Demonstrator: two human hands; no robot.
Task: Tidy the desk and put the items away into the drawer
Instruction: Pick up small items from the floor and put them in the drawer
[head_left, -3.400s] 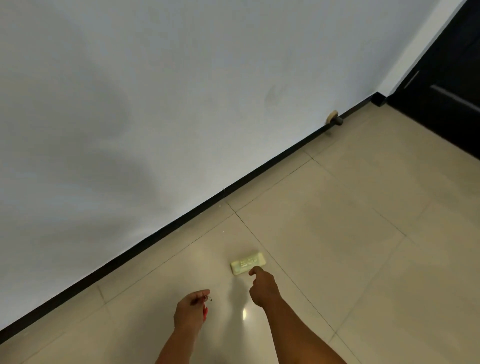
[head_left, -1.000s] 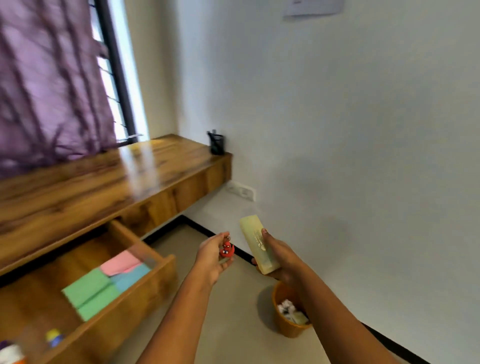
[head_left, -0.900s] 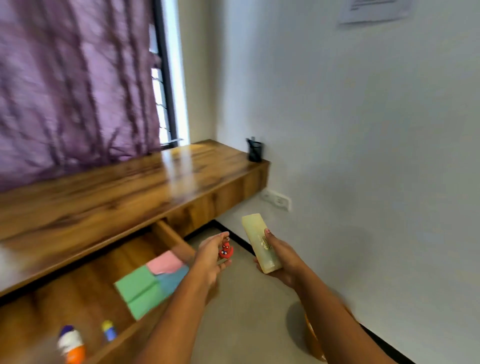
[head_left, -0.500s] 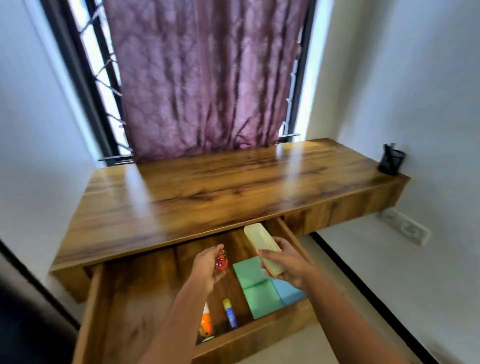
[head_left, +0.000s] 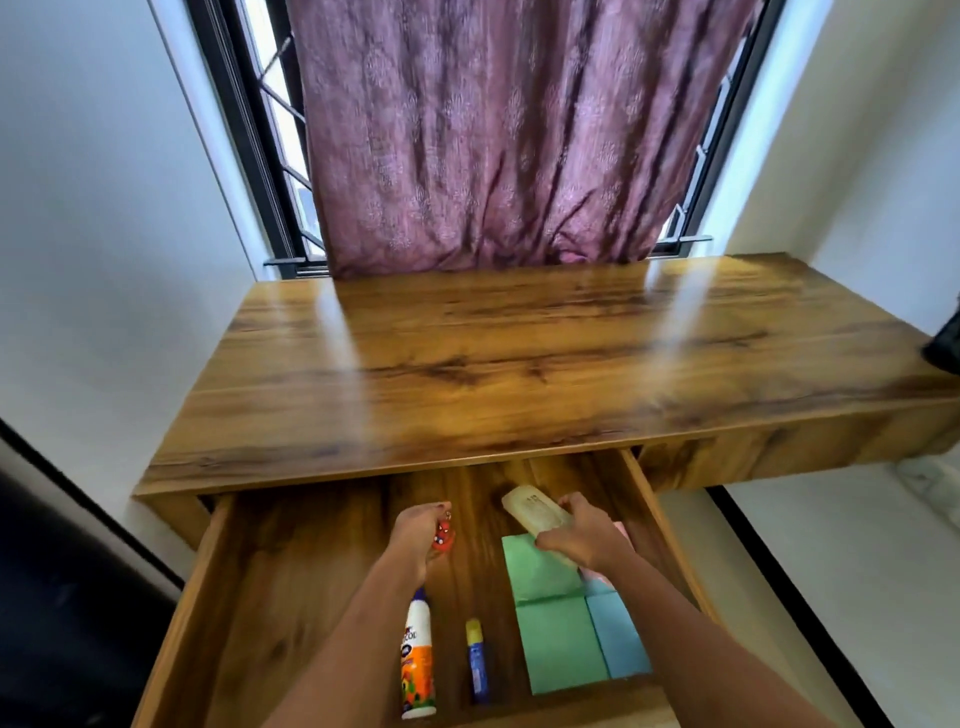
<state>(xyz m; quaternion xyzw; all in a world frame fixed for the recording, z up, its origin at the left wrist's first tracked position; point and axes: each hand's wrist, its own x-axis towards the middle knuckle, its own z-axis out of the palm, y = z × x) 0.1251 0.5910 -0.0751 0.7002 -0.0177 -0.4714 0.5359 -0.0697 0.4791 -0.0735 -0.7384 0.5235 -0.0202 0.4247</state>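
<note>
Drawer (head_left: 311, 571) stands pulled out from under the desk (head_left: 519, 364). Over its middle the left hand (head_left: 418, 530) hangs palm down, fingers curled round a small red toy (head_left: 444, 538). The toy peeks out on the hand's right side, low over the drawer floor; whether it touches the wood I cannot tell. Nearer the front, partly under the left forearm, a white and orange bottle (head_left: 417, 660) lies on its side. Just right of it, parallel and apart, lies a blue stick (head_left: 477, 662) with a yellow cap at its far end.

Further right the right hand (head_left: 582, 535) grips a pale yellow-green case (head_left: 532, 512) — fingers wrapped over its near end, the far end pointing up and left toward the drawer's back. The case is held over the drawer's right part, above green sheets (head_left: 550, 629) that lie flat on the floor. A blue sheet (head_left: 615, 639) lies against them on the right, and a pink sheet (head_left: 622, 531) shows a little past the right hand.

Behind the desk a purple curtain (head_left: 493, 130) hangs down to the top. At the desk's right end a dark thing (head_left: 946, 345) is cut off by the frame — too little shows to name it.
</note>
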